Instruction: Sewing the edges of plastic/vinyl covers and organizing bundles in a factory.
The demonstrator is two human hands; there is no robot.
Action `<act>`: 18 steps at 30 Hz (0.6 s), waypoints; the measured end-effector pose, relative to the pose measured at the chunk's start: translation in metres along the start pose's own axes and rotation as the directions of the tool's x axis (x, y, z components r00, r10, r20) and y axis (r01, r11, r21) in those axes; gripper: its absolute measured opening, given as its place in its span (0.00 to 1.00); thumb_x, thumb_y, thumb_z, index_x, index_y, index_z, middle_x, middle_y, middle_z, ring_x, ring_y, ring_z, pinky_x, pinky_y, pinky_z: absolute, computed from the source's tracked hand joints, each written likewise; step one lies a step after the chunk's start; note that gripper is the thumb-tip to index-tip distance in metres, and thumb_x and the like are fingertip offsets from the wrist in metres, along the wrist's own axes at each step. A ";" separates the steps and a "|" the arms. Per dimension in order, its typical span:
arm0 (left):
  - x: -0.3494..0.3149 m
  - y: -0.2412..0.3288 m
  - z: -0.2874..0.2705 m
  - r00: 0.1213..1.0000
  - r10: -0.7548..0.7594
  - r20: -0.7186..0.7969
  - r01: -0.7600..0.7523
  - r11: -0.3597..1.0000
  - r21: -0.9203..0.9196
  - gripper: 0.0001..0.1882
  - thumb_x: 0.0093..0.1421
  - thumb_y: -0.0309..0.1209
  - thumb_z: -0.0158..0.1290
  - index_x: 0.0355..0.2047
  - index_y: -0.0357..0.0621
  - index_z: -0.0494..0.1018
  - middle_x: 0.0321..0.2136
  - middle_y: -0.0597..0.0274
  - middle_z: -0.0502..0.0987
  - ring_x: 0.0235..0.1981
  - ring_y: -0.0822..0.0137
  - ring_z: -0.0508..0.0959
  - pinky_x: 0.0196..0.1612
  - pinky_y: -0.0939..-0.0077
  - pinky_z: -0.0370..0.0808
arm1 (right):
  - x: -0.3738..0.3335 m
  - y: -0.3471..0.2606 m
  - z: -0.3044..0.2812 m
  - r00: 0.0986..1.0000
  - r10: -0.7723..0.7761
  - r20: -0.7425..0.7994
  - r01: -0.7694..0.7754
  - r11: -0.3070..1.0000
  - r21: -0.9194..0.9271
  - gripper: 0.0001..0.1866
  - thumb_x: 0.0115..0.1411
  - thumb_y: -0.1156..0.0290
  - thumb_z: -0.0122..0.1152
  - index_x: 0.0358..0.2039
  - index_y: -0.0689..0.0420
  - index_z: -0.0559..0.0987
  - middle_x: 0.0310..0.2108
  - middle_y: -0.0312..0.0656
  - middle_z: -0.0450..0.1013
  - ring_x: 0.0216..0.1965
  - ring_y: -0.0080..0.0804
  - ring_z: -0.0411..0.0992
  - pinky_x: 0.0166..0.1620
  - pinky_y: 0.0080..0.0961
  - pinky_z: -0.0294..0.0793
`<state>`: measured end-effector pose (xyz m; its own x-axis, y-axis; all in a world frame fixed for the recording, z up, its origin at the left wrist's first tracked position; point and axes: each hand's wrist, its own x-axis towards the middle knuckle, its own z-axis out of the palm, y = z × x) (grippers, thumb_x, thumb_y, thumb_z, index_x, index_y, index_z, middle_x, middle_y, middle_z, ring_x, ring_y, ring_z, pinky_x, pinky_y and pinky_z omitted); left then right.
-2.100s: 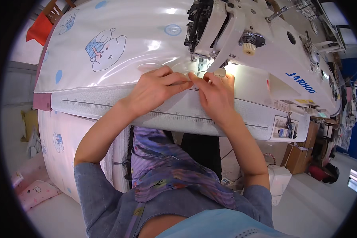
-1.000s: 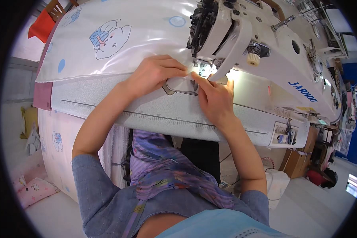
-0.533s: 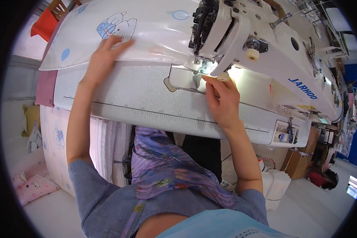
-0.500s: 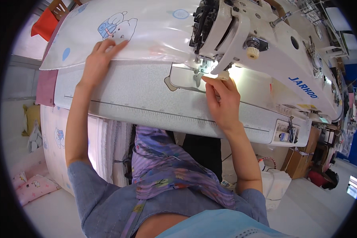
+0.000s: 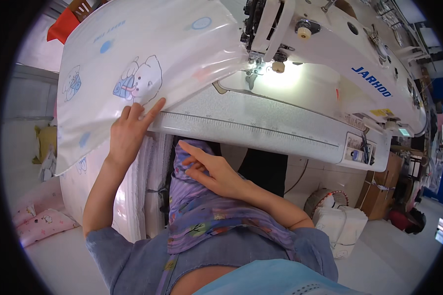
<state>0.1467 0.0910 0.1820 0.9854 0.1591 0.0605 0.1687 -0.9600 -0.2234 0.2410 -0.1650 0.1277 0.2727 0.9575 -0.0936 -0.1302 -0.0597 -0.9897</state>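
White printed fabric (image 5: 170, 44) with a bear drawing and blue spots covers the left part of the sewing bed. Its near left corner hangs past the front edge. My left hand (image 5: 125, 135) lies on the fabric's near edge, its fingers spread below the bear. Above my lap, against the purple striped apron (image 5: 187, 223), my right hand (image 5: 214, 172) holds nothing and its fingers are apart. The white sewing machine (image 5: 325, 54) stands at the right, its lamp lighting the presser foot (image 5: 251, 80). The fabric's far right side reaches up to the needle area.
A ruler scale runs along the front of the machine bed (image 5: 241, 115). More white fabric (image 5: 138, 191) hangs folded below the bed. On the floor at the right are a tied white bundle (image 5: 342, 228), a basket (image 5: 314, 200) and a cardboard box (image 5: 381, 189).
The fabric has swung toward me and now overhangs the front edge, my left hand coming nearer with it. My right hand has left the presser foot and dropped over my lap.
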 end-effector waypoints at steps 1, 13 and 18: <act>0.002 -0.004 0.002 1.000 0.008 -0.023 -0.008 1.000 0.012 0.44 0.53 0.22 0.55 0.70 0.72 0.64 0.37 0.64 0.71 0.41 0.64 0.77 0.38 0.69 0.81 | 0.000 -0.001 0.002 1.000 -0.003 0.004 0.003 1.000 -0.005 0.37 0.69 0.74 0.60 0.76 0.51 0.57 0.49 0.52 0.78 0.44 0.32 0.78 0.51 0.28 0.78; -0.018 0.023 -0.013 0.983 0.016 0.182 0.009 0.991 -0.134 0.34 0.58 0.23 0.52 0.67 0.57 0.68 0.36 0.58 0.72 0.39 0.57 0.80 0.34 0.65 0.81 | -0.004 0.022 0.024 0.994 -0.077 -0.073 0.083 0.992 0.092 0.40 0.70 0.75 0.56 0.78 0.50 0.50 0.54 0.51 0.77 0.50 0.31 0.78 0.56 0.26 0.75; 0.013 0.051 -0.054 0.832 0.370 0.413 -0.106 0.837 -0.537 0.19 0.62 0.26 0.53 0.54 0.41 0.74 0.39 0.52 0.76 0.40 0.48 0.81 0.40 0.55 0.79 | -0.006 0.024 0.024 0.941 -0.038 -0.336 0.088 0.987 0.136 0.35 0.71 0.75 0.54 0.75 0.55 0.56 0.32 0.36 0.70 0.28 0.18 0.65 0.35 0.19 0.69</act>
<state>0.1667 0.0314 0.2243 0.8918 -0.1280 -0.4339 0.0244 -0.9442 0.3285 0.2137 -0.1650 0.1068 0.5821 0.8085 -0.0870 -0.2341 0.0642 -0.9701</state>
